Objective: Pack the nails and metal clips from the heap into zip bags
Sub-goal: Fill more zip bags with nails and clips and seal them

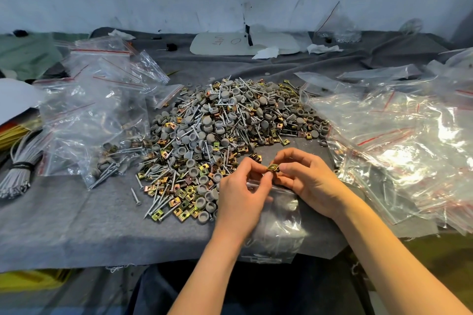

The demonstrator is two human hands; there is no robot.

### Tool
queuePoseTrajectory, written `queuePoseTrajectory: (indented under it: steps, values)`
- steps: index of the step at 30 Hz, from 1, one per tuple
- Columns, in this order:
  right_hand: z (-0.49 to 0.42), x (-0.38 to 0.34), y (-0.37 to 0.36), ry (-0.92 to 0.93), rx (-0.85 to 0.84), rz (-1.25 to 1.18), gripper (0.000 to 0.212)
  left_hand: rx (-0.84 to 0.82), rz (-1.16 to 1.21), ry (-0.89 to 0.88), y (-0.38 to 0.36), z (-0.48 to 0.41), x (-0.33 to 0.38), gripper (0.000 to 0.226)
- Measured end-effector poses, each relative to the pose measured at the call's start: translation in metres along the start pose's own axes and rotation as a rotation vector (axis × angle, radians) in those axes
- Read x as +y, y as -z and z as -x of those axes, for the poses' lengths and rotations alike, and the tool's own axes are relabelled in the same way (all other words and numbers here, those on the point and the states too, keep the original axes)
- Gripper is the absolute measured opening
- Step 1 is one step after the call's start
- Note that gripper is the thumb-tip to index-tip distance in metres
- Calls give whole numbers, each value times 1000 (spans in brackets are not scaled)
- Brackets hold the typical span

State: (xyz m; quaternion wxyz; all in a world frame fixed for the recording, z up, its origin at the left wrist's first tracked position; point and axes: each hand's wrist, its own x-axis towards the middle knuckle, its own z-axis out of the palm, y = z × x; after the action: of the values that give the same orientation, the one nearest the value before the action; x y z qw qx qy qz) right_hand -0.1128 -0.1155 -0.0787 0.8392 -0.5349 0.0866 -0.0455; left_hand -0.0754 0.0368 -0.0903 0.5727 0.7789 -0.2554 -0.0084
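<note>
Head camera: both hands meet just in front of the heap [230,125] of nails, grey caps and brass-coloured clips on the grey cloth [76,225]. The left hand [240,197] and right hand [309,179] have their fingers curled, and the fingertips of both pinch one metal clip [272,168] between them. A clear zip bag [279,215] lies under the hands, running to the table's near edge. Filled bags [102,120] lie left of the heap, some showing nails inside. A pile of empty bags [409,135] sits to its right. A tied bundle of grey wires [18,169] lies at far left.
</note>
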Motion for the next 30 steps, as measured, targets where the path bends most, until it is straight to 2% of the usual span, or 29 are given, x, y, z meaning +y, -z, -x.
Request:
queuePoseTrajectory:
  steps: [3,11,14,17,21,26,30]
  values:
    - [0,1,0,-15,4,16,11,14,-1,-3,0,0,-1,15]
    - [1,3,0,17,-17,31,18,-2,-44,29,-3,1,0,14]
    - [1,6,-1,78,-16,73,26,15,-125,-5,-4,1,0,9]
    - [2,8,-1,109,7,162,24,25,-195,2,-5,2,2,6]
    - [1,9,0,112,5,172,27,32,-202,12,-5,0,0,9]
    - [2,9,-1,129,39,215,30,30,-198,-7,-5,0,-1,3]
    - [2,10,-1,152,50,256,25,36,-198,5,-6,-1,0,3]
